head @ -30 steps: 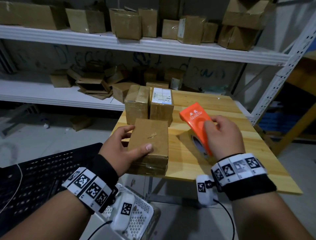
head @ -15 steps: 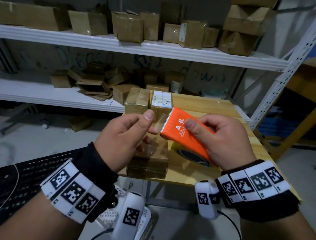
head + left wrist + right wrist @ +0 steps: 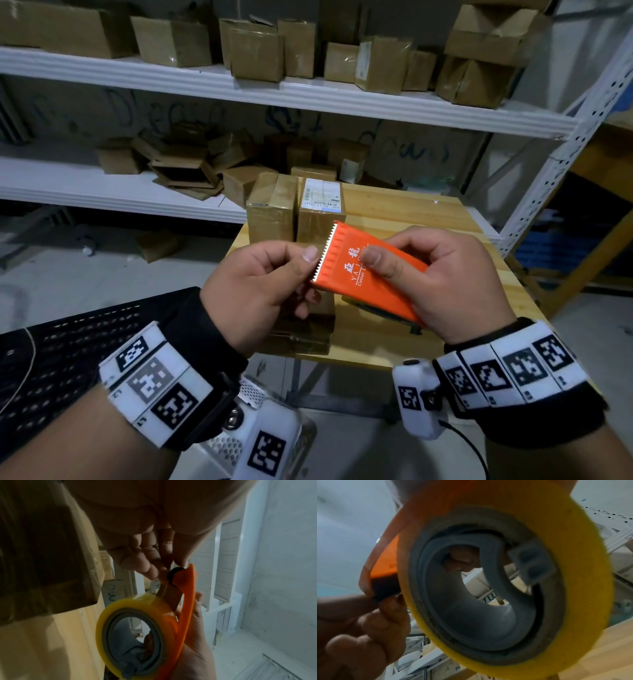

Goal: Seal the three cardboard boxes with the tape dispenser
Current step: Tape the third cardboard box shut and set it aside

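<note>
The orange tape dispenser [image 3: 368, 274] is held above the near part of the wooden table [image 3: 411, 219], lifted clear of it, by the right hand [image 3: 445, 274], whose fingers are curled round its body with the thumb laid on the printed top. The yellowish tape roll [image 3: 503, 574] on its grey hub is seen close up from the right wrist. The left hand [image 3: 260, 291] is brought up against the toothed cutting edge, thumb and forefinger pinched together at the tape end by the black roller [image 3: 173, 574]; the strip itself can barely be made out. Under the two hands, at the near edge of the table, one cardboard box [image 3: 301, 329] is lying flat, mostly hidden. Two more boxes [image 3: 274, 209] are stood side by side toward the far left corner, the right one bearing a white label [image 3: 320, 193]. Many other cartons are stacked on the white shelves [image 3: 239, 89] behind
</note>
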### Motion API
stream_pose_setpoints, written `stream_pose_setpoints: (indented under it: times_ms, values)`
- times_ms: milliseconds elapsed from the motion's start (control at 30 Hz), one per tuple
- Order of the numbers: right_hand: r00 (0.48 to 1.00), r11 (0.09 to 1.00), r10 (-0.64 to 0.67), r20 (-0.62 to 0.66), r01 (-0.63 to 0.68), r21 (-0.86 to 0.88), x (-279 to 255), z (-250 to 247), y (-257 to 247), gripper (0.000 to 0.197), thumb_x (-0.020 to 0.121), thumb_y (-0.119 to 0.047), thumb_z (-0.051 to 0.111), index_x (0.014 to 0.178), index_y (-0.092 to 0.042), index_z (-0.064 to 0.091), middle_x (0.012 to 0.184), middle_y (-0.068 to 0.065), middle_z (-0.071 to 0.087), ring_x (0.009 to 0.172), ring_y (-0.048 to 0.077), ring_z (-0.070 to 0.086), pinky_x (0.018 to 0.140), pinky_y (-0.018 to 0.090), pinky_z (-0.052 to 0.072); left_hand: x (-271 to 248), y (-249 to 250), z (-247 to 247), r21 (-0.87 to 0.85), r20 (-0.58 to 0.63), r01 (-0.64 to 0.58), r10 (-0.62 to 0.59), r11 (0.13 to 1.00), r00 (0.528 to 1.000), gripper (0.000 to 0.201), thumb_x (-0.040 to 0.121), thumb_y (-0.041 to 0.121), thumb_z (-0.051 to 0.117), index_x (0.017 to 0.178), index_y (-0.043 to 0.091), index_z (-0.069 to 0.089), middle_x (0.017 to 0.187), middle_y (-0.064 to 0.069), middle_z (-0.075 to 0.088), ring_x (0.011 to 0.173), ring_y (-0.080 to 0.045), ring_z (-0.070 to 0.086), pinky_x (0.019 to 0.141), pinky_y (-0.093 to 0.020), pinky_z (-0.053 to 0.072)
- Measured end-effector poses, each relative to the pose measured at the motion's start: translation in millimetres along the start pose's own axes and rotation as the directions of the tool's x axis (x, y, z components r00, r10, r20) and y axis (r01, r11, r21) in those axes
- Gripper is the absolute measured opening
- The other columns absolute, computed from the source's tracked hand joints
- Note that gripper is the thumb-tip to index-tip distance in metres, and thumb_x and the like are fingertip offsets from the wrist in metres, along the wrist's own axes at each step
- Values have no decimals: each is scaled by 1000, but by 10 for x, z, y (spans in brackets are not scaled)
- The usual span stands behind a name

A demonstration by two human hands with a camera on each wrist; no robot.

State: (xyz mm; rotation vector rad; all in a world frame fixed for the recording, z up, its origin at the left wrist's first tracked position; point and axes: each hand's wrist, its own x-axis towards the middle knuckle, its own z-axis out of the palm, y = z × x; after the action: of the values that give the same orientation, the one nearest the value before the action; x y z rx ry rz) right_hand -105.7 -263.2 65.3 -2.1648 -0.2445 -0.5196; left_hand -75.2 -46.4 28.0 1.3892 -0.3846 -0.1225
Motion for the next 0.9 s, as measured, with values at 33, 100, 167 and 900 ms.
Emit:
stream_pose_setpoints:
  times_ms: [33,100,167,900]
  values:
    - [1000,1000,-3,3,3,13,-3,3,-14,43,70,-73,65,80,-33,77,82,-24,75,79,-2,71,65,10,50,-1,-7,-11,-10,-5,7,-7,1000,1000,23,86,35,69,70,19,73,66,-12,61,59,-27,53,57,-31,46]
    - [1000,1000,-8,14,8,16,-9,14,-34,43,70,-74,64,81,-34,77,83,-25,75,79,-2,71,65,11,51,-3,-18,-16,-9,-18,6,-6,1000,1000,25,90,31,71,69,17,72,65,-12,60,57,-26,53,54,-29,47]
    - [1000,1000,-8,21,8,5,-20,25,-44,43,70,-76,63,82,-36,76,85,-27,74,81,-3,71,67,11,52,-18,-8,6,-7,-39,-5,5,1000,999,23,86,28,68,69,13,70,62,-12,58,53,-21,54,49,-25,46]
    - [994,977,-3,107,25,-211,45,10,-68,51,67,-86,54,79,-40,72,79,-22,71,80,-3,66,64,14,46,-71,27,21,597,-215,-60,231,800,949,20,94,29,67,75,22,70,71,3,72,64,-10,67,60,-29,56]
